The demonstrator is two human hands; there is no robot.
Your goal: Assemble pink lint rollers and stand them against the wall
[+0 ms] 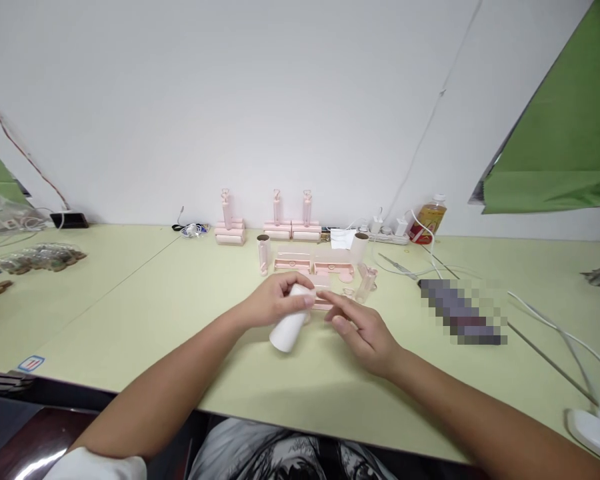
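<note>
My left hand (283,298) is wrapped round a white paper roll (289,331), which tilts above the table near its front. Beside the roll's upper end is my right hand (363,330), its fingers stretched out and the fingertips at or close to the roll's end. Just beyond the hands lie pink plastic cases (334,268) with clear covers. A clear and pink handle piece (365,285) rests to their right. Two more rolls stand upright there, a left one (263,252) and a right one (360,247), both with brown cores. My hands partly hide a nearer pink case.
Along the wall stand several assembled pink roller sets (230,230). A power strip (387,233) with white chargers and a drink bottle (429,219) are at the back right. White cables (560,327) cross the right side. Bagged items (45,257) lie far left.
</note>
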